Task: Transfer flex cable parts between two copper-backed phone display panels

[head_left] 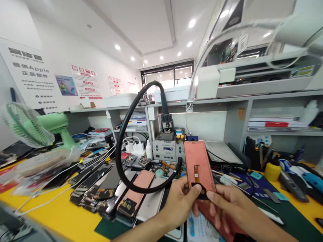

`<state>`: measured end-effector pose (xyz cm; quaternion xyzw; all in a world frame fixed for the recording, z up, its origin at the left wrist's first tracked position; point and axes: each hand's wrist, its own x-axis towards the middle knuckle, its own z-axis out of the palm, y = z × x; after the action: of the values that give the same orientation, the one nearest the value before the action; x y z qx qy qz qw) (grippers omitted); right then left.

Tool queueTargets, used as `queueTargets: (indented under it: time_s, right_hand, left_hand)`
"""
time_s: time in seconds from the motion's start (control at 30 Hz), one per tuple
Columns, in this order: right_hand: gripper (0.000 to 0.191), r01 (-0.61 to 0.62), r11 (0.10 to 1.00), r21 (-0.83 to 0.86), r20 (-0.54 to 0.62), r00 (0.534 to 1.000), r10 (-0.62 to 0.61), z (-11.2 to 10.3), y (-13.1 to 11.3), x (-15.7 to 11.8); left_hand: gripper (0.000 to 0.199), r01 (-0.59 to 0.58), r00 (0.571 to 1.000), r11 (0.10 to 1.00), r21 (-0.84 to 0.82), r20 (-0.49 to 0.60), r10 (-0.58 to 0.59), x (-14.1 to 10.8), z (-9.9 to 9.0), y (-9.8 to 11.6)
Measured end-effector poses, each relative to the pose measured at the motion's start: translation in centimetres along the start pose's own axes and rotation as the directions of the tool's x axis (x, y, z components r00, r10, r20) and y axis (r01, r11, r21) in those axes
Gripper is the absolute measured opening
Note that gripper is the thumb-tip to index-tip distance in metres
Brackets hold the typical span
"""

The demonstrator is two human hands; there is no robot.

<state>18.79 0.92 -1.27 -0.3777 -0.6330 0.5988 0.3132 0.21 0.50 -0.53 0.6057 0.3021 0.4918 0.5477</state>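
Note:
Between both hands a phone screen panel (198, 154) is held up, its copper-pink back toward me. A flex cable (196, 173) runs down its lower middle to a black patch at the bottom end. My left hand (183, 198) grips the lower left edge, thumb pressed on the black patch. At the lower right corner my right hand (227, 205) pinches the edge between thumb and fingers. Below the hands lies another copper-pink panel (214, 220), partly covered by them, and a blue-and-white packet (195, 225).
Stacked phone screens (141, 188) fill the bench to the left. A thick black hose (121, 144) loops up from the grey soldering station (166, 149). A flat heating plate (223, 153) stands behind on the right. Hand tools and a yellow bottle (272, 172) lie further right; a green fan (50, 121) stands left.

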Motion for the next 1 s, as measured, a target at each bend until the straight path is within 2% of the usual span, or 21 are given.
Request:
queueTargets:
  time_s: [0.23, 0.47, 0.53, 0.57, 0.67, 0.77, 0.83, 0.87, 0.9, 0.97, 1.0]
  right_hand:
    - [0.054, 0.071, 0.996, 0.059, -0.032, 0.997, -0.07, 0.3, -0.5, 0.2]
    - [0.055, 0.07, 0.978, 0.195, -0.088, 0.995, -0.053, 0.7, -1.9, -0.1]
    - [0.054, 0.083, 0.972, 0.219, -0.118, 0.991, -0.058, 0.7, -2.1, -0.2]
    - [0.053, 0.089, 0.97, 0.227, -0.139, 0.989, -0.059, 0.6, -2.2, -0.3]
    - [0.046, 0.114, 0.967, 0.226, -0.232, 0.971, -0.06, 0.3, -2.2, -0.6]
    - [0.043, 0.111, 0.968, 0.223, -0.279, 0.959, -0.045, -0.2, -2.4, -0.7]
    - [0.044, 0.068, 0.972, 0.226, -0.291, 0.957, 0.001, -0.4, -2.6, -0.7]
    - [0.045, 0.053, 0.972, 0.227, -0.29, 0.957, 0.016, -0.4, -2.6, -0.8]
    - [0.045, 0.042, 0.972, 0.229, -0.289, 0.957, 0.027, -0.4, -2.7, -0.8]
    - [0.045, 0.038, 0.973, 0.229, -0.283, 0.959, 0.029, -0.2, -2.7, -1.0]
    - [0.045, 0.038, 0.973, 0.226, -0.277, 0.961, 0.026, -0.1, -2.7, -1.0]
  left_hand:
    - [0.048, 0.018, 1.0, 0.999, 0.045, 0.014, -0.019, 0.2, 0.0, -0.2]
    - [0.047, 0.071, 0.997, 0.972, 0.222, 0.011, -0.075, 0.0, 0.0, 0.0]
    - [0.043, 0.024, 1.0, 0.952, 0.306, 0.01, -0.028, 0.1, -0.5, 0.3]
    - [0.04, -0.031, 1.0, 0.932, 0.361, 0.009, 0.03, 0.1, -0.7, 0.5]
    - [0.031, -0.216, 0.97, 0.792, 0.57, 0.035, 0.239, 0.3, -1.5, 1.2]
    - [0.026, -0.181, 0.965, 0.77, 0.612, -0.038, 0.258, -0.7, -1.8, 2.6]
    - [0.022, -0.168, 0.967, 0.751, 0.639, -0.042, 0.252, -2.8, -1.6, 4.3]
    - [0.02, -0.177, 0.98, 0.73, 0.66, 0.049, 0.194, -4.2, -1.4, 5.4]
    - [0.021, -0.167, 0.984, 0.719, 0.675, 0.154, 0.084, -5.9, -1.3, 6.5]
    - [0.024, -0.097, 0.949, 0.686, 0.721, 0.276, -0.156, -9.6, -1.9, 8.8]
    - [0.024, -0.054, 0.923, 0.655, 0.753, 0.288, -0.254, -11.2, -2.8, 9.8]
